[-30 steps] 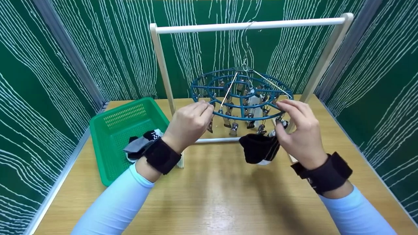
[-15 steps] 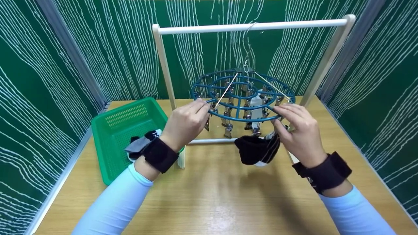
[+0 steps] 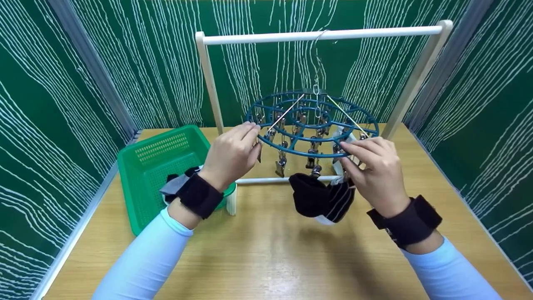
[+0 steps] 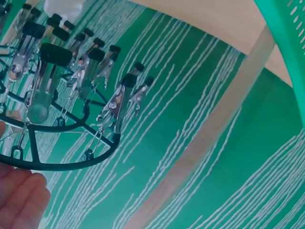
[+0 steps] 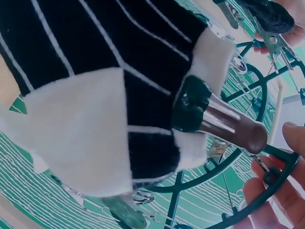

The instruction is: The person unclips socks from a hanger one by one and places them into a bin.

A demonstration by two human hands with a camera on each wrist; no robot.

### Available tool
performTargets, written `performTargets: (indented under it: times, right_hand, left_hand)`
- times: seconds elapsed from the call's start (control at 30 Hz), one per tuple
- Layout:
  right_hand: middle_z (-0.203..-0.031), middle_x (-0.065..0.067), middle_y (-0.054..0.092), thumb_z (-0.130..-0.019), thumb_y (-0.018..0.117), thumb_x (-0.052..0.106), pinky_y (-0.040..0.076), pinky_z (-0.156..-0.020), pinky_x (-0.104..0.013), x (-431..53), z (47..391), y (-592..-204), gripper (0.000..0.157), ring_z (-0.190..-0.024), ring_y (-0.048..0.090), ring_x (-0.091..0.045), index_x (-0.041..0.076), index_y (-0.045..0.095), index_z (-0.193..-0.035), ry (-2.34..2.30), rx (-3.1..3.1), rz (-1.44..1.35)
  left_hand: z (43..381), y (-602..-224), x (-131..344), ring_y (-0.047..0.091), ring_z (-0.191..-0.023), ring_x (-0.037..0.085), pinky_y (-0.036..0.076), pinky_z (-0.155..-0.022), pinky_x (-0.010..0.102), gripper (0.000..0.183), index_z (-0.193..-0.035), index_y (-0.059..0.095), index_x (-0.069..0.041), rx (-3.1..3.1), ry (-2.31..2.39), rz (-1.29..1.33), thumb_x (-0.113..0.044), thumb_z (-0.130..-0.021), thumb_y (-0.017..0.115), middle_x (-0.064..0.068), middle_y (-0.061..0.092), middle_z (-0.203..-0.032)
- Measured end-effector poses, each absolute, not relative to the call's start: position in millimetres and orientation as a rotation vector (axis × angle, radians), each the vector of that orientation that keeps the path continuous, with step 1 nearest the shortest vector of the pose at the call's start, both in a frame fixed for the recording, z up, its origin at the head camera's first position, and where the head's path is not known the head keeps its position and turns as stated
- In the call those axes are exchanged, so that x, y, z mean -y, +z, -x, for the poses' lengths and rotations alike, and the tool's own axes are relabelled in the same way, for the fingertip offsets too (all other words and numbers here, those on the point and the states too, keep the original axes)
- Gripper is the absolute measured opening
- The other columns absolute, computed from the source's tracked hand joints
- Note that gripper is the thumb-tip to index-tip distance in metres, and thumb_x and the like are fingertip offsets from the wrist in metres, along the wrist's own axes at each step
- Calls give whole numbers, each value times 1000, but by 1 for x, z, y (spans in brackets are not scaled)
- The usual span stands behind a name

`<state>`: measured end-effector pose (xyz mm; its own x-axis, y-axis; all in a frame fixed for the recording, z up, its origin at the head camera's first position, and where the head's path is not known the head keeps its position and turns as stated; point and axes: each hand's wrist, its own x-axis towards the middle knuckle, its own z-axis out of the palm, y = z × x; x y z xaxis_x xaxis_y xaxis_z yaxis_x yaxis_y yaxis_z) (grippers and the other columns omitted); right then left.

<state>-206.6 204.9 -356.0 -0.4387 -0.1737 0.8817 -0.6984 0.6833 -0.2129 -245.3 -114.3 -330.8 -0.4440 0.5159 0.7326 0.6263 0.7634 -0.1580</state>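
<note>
A round blue clip hanger hangs by a metal hook, with many metal clips below its rings. My left hand pinches the near left part of its rim. On the near right, my right hand holds the rim between thumb and fingers. Just left of that hand, a black sock with white stripes hangs from a dark-tipped clip. Beside it hangs a plain black sock part; whether it is separate cannot be told. A pale sock hangs farther back, partly hidden by the rings.
The white rail of a wooden rack carries the hanger. At left stands a green plastic basket with grey and black socks, partly hidden by my left wrist. The wooden tabletop is bounded by green walls.
The hanger has turned: its near side, clips and black sock have shifted left, while the pale sock behind has moved right. Both hands have moved slightly left, staying at the rim.
</note>
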Motion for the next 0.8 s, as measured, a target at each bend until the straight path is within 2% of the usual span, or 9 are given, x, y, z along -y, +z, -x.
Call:
performTargets:
  times: [0.23, 0.4, 0.53, 0.63, 0.8]
  right_hand:
    - [-99, -22, 81, -83, 88, -5, 45, -91, -55, -202, 208, -360, 25, -93, 66, -41, -5, 82, -108, 701, 1984, -677]
    - [-101, -22, 81, -84, 89, -3, 46, -91, -58, -199, 207, -361, 26, -95, 67, -42, -5, 82, -109, 694, 1993, -679]
    - [-101, -22, 81, -84, 89, -2, 45, -88, -56, -196, 208, -362, 26, -96, 67, -42, -5, 82, -109, 698, 1989, -677]
    - [-100, -22, 81, -84, 88, -3, 44, -86, -55, -195, 208, -362, 26, -95, 66, -42, -5, 82, -109, 699, 1984, -676]
    - [-99, -21, 81, -83, 89, -2, 44, -88, -56, -194, 207, -362, 26, -95, 67, -42, -4, 82, -109, 703, 1977, -671]
  left_hand:
    - [244, -330, 111, 79, -112, 33, 65, -101, 42, 30, -119, 77, 6, 1904, -212, 929, -4, -91, 77, 20, 81, -118]
    - [241, -331, 100, 80, -107, 30, 65, -100, 38, 31, -115, 78, 3, 1762, -180, 1091, -17, -92, 84, 17, 81, -113]
    - [239, -334, 91, 80, -107, 28, 65, -100, 36, 34, -116, 80, 0, 1720, -121, 1162, -23, -92, 89, 15, 82, -112]
    - [238, -336, 86, 81, -105, 26, 65, -97, 36, 30, -115, 82, -1, 1698, -71, 1166, -21, -93, 88, 14, 83, -112]
    - [240, -337, 83, 82, -98, 22, 67, -92, 34, 13, -108, 83, -2, 1667, -49, 1156, -7, -96, 82, 11, 84, -104]
